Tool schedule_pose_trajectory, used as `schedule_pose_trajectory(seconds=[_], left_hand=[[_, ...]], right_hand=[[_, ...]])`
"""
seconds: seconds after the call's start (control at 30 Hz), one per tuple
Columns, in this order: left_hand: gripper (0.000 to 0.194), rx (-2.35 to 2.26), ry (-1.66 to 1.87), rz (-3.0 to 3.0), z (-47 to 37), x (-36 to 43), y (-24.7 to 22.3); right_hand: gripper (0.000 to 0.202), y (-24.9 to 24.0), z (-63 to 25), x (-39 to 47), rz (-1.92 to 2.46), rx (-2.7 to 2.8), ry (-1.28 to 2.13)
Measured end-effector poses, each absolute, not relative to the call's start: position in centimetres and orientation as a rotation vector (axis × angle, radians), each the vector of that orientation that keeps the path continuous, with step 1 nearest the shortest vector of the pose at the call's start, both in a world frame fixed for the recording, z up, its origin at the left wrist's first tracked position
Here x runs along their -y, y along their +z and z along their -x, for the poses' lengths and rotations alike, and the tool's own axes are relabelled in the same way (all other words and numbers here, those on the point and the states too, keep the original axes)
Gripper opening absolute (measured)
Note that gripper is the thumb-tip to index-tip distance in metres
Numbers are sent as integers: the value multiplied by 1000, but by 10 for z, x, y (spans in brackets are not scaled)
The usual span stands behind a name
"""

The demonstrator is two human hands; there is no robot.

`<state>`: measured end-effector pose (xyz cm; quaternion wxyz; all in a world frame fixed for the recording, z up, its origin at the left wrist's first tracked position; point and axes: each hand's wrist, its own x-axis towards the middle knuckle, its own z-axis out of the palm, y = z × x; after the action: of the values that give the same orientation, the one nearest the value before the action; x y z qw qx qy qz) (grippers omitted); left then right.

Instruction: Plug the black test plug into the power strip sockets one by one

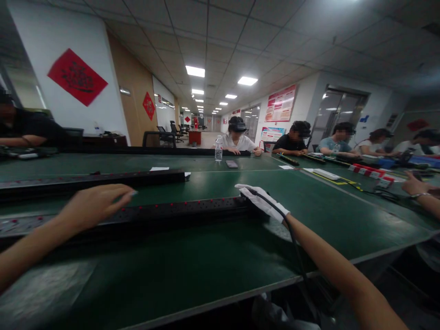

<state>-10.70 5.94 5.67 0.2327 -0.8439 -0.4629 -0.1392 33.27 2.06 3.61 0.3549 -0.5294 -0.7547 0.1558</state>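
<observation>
Two hands are reaching over a green bench [165, 266]. One long, straight black bar [199, 211] with small red dots [185, 202] on top is lying across it. The bar is looking stiff and maybe heavy and smooth, so I am thinking it wants holding by its sides, hands well apart, off the dots. The white-gloved right hand [265, 206] is resting at the bar's right end, a thin black cable [294, 243] running over it. Its fingers are stretching out nearly straight; I cannot tell if they are gripping. The bare left hand [98, 204] is hanging over the bar's left part, fingers bending close to the thumb. A tiny pale spot [134, 193] is showing at the tips, too blurry to say if they are holding anything.
</observation>
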Motion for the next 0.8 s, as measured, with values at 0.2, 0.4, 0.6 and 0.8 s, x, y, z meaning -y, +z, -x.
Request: schedule_pose_trajectory(seconds=[0.2, 0.4, 0.6, 0.8], left_hand=[[61, 1013, -332, 2604, -46, -59, 45], [74, 1169, -355, 2651, -99, -63, 12], [72, 1141, -349, 2646, -94, -56, 12], [71, 1113, -398, 2677, -88, -39, 13]], right_hand=[[41, 31, -320, -21, 1539, 1818, 283], [37, 28, -308, -24, 1611, 1912, 103], [32, 27, -291, -16, 1701, 1884, -199], [34, 25, -284, 1, 1713, 1967, -496]])
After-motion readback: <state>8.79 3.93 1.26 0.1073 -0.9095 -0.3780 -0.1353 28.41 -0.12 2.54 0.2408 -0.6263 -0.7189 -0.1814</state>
